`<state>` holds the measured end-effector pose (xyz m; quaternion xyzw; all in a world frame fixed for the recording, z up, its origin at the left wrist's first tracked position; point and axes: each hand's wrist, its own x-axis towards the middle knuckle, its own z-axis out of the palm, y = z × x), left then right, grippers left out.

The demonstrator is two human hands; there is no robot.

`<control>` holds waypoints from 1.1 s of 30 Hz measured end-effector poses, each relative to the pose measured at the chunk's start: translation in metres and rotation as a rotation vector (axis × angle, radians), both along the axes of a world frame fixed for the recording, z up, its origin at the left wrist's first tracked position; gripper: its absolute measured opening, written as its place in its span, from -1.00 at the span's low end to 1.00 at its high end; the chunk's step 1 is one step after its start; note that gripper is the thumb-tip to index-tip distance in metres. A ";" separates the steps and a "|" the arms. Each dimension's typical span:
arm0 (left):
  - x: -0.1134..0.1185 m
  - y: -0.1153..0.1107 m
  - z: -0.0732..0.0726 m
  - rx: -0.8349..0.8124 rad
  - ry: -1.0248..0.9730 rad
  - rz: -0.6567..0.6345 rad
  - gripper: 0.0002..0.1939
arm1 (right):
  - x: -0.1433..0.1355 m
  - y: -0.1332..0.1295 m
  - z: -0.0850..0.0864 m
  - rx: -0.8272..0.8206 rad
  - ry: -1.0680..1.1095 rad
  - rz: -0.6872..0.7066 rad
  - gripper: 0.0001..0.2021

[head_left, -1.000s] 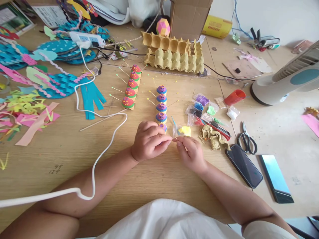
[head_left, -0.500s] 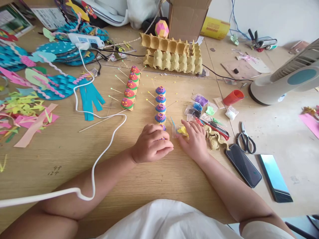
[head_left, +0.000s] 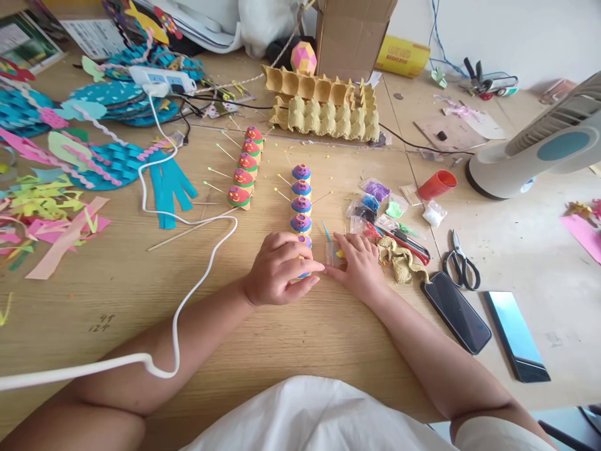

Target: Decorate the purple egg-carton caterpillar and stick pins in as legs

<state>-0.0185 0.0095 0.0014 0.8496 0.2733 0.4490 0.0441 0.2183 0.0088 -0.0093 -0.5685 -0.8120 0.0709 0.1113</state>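
Observation:
A row of egg-carton cups covered in purple and blue clay, with small faces, runs toward me down the middle of the table. My left hand curves over the nearest cup and partly hides it. Its index finger and thumb are apart, and no held thing shows between them. The index fingertip lies very near the thumb of my right hand. That right hand rests with fingers spread over a small clear bag of yellow clay, covering most of it. A thin blue stick lies just beyond.
Another row of red and green cups stands left, with ball-tipped sticks. Clay bags, a utility knife, scissors and a phone lie right. Egg cartons sit behind; a white cable crosses the left side.
My right hand has moved slightly left and settled lower over the yellow clay bag. My left index finger and thumb have parted, showing more of the nearest cup's blue base.

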 end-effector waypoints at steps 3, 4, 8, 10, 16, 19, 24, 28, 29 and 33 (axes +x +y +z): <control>0.000 0.001 0.000 0.007 0.003 0.023 -0.83 | -0.001 -0.002 0.001 0.005 0.002 -0.032 -0.46; 0.000 0.001 0.000 0.007 0.006 0.038 -0.83 | -0.002 -0.003 0.001 0.008 0.006 -0.038 -0.51; 0.001 0.001 0.001 0.015 0.001 0.085 -0.85 | -0.002 -0.002 -0.001 0.039 0.090 -0.010 -0.67; 0.002 0.002 0.002 0.033 -0.001 0.099 -0.84 | -0.002 -0.002 -0.001 0.070 0.211 0.038 -0.76; 0.004 0.001 0.004 0.041 0.045 0.169 -0.90 | -0.004 -0.006 0.005 0.172 0.508 0.125 -0.81; 0.005 0.000 0.004 0.027 0.040 0.163 -0.92 | -0.005 -0.010 0.007 0.184 0.562 0.188 -0.80; 0.006 -0.002 0.003 0.016 0.021 0.135 -0.90 | -0.006 -0.013 0.007 0.171 0.602 0.263 -0.79; 0.006 -0.002 0.002 0.005 0.013 0.122 -0.90 | -0.005 -0.013 0.006 0.157 0.594 0.254 -0.78; 0.006 -0.001 0.002 -0.003 0.013 0.122 -0.91 | -0.004 -0.013 0.005 0.159 0.583 0.250 -0.78; 0.006 -0.001 0.002 -0.050 0.001 0.122 -0.96 | -0.003 -0.014 0.004 0.163 0.542 0.237 -0.78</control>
